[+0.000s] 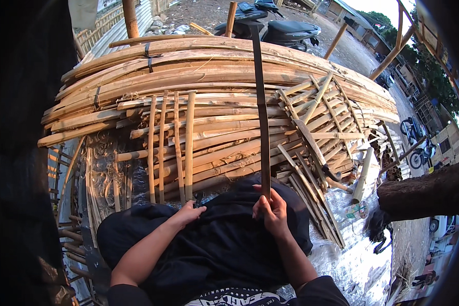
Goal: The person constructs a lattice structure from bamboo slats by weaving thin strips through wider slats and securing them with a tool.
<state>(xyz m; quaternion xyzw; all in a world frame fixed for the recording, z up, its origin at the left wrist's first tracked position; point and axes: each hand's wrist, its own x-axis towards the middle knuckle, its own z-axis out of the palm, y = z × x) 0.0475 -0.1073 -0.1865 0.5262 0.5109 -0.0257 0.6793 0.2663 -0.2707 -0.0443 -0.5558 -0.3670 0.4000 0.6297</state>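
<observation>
My right hand [271, 210] is closed, thumb against fingers, around the lower end of a long, flat, dark strip [262, 112]. The strip rises almost straight up the picture, across the stacked bamboo, with its far end near a parked motorbike. In front of my lap, my left hand [188, 214] is also closed. A small dark thing shows by its fingertips, too dim against the black clothing to name. Just beyond the left hand stand several slim bamboo strips [190, 148], side by side over the pile.
Long split bamboo poles [204, 51], tied with dark bands, form a wide stack ahead. A bamboo lattice frame [321, 104] leans at its right, near a curved-ended tool [313, 148]. Loose slats [316, 199] lie beside my right arm. A thick log [418, 193] juts in from the right.
</observation>
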